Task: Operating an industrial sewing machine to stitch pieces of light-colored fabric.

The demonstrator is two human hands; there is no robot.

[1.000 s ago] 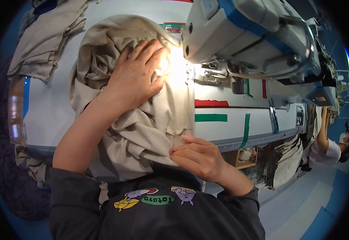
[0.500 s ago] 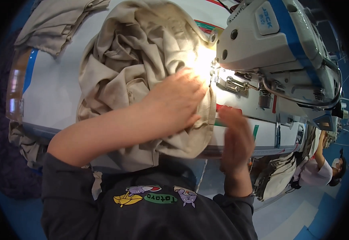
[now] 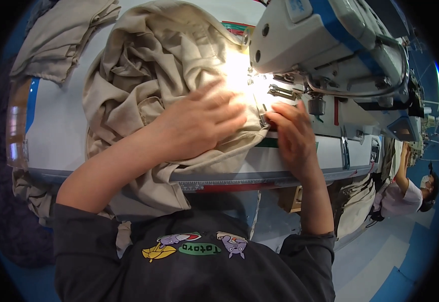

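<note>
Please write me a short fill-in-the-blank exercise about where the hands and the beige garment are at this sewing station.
1. The left hand lies flat on the crumpled ____ fabric garment.
2. The right hand pinches the garment's edge beside the white and blue ____ machine.
3. Part of the garment hangs over the ____ edge of the white worktable.

Missing words: beige; sewing; front

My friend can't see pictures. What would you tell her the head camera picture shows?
A person's left hand presses flat on bunched beige fabric at a sewing machine, while the right hand holds the fabric's edge beside the brightly lit needle area. The fabric spills over the white table, and more beige cloth lies at the far left.
</note>
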